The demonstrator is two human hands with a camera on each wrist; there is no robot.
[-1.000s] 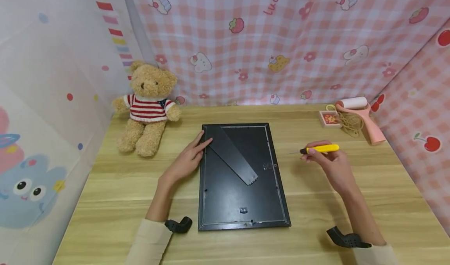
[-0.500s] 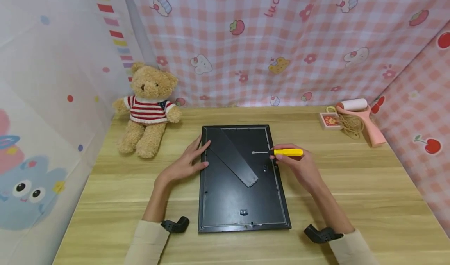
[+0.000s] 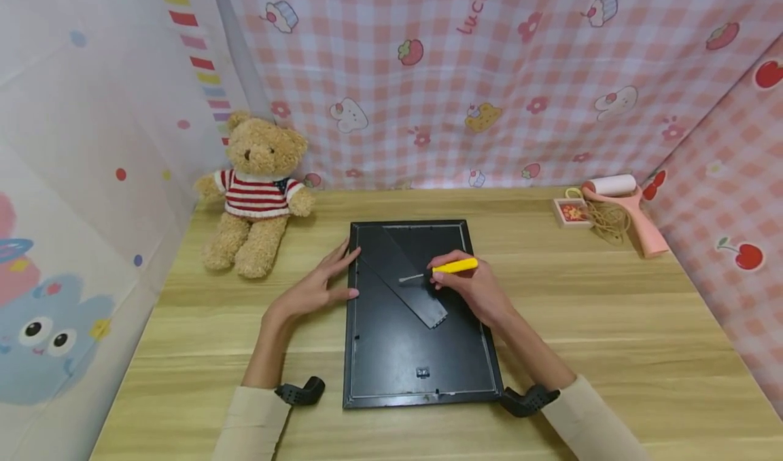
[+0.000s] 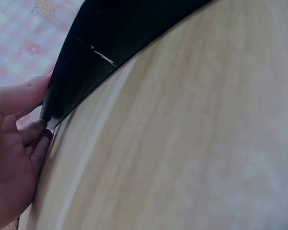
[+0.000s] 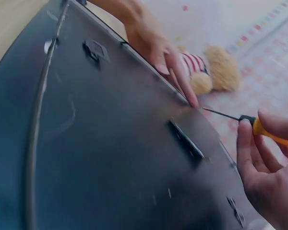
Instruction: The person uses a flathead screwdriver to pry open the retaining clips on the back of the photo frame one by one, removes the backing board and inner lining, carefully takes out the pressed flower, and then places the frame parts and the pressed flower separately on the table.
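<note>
A black picture frame [image 3: 391,352] lies back side up on the table, its backing and slanted stand leg [image 3: 404,291] showing. My left hand [image 3: 308,289] rests along the frame's left edge, fingers spread and touching the rim; in the left wrist view the left hand [image 4: 14,139] meets the frame's edge [image 4: 86,62]. My right hand [image 3: 480,289] pinches the yellow handle of a flathead screwdriver [image 3: 455,266] above the stand leg, its metal shaft pointing left. The right wrist view has the screwdriver [image 5: 269,136] held between thumb and fingers, its tip apart from the backing.
A teddy bear [image 3: 253,196] in a striped sweater sits at the back left. At the back right lie a pink-handled lint roller [image 3: 642,223], a bundle of twine [image 3: 607,222] and a small pink box [image 3: 572,213]. Patterned cloth [image 3: 428,107] hangs behind the table.
My right hand has carried the screwdriver leftwards from beside the frame to above its stand leg. My left hand stays at the left edge, its thumb now spread lower along the rim.
</note>
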